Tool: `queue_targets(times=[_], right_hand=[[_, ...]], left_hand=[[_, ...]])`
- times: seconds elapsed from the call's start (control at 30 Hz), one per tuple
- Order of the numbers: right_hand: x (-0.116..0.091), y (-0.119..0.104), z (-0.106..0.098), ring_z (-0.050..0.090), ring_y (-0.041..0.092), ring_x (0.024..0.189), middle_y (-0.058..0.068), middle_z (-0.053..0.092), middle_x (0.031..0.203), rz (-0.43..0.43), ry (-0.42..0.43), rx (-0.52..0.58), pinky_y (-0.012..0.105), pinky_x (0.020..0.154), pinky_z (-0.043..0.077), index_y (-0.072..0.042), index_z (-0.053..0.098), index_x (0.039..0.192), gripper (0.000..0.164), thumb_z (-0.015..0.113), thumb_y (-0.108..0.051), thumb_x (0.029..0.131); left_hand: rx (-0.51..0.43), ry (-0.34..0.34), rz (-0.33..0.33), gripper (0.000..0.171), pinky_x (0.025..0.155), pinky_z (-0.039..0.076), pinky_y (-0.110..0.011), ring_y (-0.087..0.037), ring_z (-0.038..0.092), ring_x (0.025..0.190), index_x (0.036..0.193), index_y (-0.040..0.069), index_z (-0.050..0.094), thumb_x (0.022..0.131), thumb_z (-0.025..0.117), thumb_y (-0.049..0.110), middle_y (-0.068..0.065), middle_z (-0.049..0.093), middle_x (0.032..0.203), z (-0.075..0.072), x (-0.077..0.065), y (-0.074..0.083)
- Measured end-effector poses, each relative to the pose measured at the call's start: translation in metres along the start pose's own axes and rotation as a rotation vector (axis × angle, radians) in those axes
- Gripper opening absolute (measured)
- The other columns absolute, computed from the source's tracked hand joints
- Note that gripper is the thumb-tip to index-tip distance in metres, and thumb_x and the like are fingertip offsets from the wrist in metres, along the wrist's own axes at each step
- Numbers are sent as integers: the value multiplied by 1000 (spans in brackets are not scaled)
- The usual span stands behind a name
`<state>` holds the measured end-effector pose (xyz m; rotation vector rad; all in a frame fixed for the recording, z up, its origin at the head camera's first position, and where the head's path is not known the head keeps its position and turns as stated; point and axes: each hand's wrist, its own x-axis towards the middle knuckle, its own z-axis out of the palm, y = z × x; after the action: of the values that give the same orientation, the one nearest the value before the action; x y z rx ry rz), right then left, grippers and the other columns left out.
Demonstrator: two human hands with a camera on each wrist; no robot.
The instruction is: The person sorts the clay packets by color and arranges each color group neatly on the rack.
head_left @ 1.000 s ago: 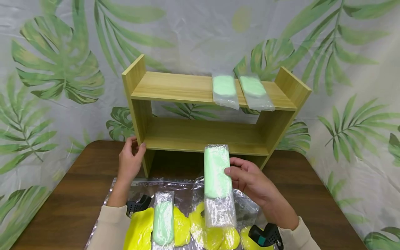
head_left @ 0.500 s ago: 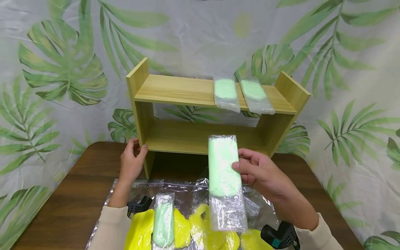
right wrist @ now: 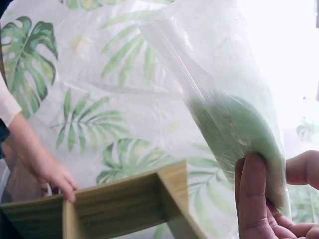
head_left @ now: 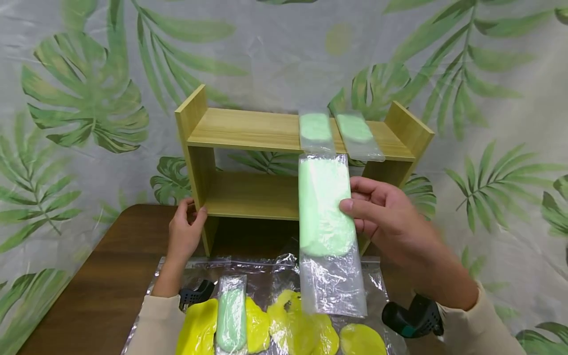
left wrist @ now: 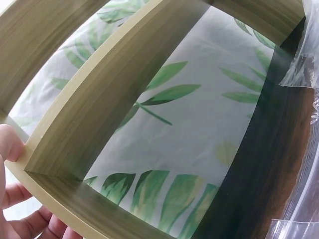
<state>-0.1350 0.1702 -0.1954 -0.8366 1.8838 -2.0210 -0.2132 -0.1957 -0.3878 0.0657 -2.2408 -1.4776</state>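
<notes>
My right hand (head_left: 390, 214) pinches a pale green, clay-like slab in a clear plastic bag (head_left: 326, 212) by its right edge, thumb in front. The packet is held upright before the wooden shelf (head_left: 248, 129), its loose plastic end hanging down. In the right wrist view the fingers press the green part of the packet (right wrist: 239, 124). My left hand (head_left: 186, 227) grips the shelf's left side panel, thumb on the front edge and fingers round the outside, as the left wrist view shows. Two similar packets (head_left: 315, 129) lie on the top board, their plastic ends overhanging its front edge.
A large clear zip bag (head_left: 262, 268) lies on the dark wooden table (head_left: 106, 271) before the shelf. Flat yellow pieces (head_left: 361, 340) and another green packet (head_left: 231, 318) lie on or in it; which, I cannot tell. A leaf-print cloth (head_left: 275, 59) hangs behind.
My right hand has raised the green packet and moved it slightly right; its upper end now reaches the height of the top board's front edge. The left hand stays on the side panel.
</notes>
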Motion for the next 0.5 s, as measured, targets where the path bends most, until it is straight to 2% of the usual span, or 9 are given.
queue_targets(times=[0.1, 0.27, 0.5], right_hand=[[9, -10, 0, 63, 18, 86, 14, 62, 104, -20, 2, -7, 31, 73, 55, 8, 49, 124, 29, 52, 0, 96], [25, -27, 2, 64, 19, 91, 15, 60, 110, 6, 41, -46, 32, 76, 55, 7, 48, 127, 34, 55, -5, 96], [53, -51, 4, 54, 14, 78, 6, 55, 94, 17, 136, -34, 27, 69, 51, 3, 50, 114, 25, 60, -5, 93]], left_hand=[[6, 8, 15, 40, 69, 41, -18, -23, 52, 100, 130, 5, 48, 99, 52, 29, -17, 57, 122, -1, 0, 0], [8, 7, 20, 40, 69, 40, -17, -22, 52, 100, 131, 5, 48, 99, 52, 29, -16, 57, 122, -1, -1, 0], [2, 8, 19, 40, 70, 40, -15, -22, 52, 101, 130, 5, 49, 99, 52, 30, -16, 57, 121, -1, 0, 0]])
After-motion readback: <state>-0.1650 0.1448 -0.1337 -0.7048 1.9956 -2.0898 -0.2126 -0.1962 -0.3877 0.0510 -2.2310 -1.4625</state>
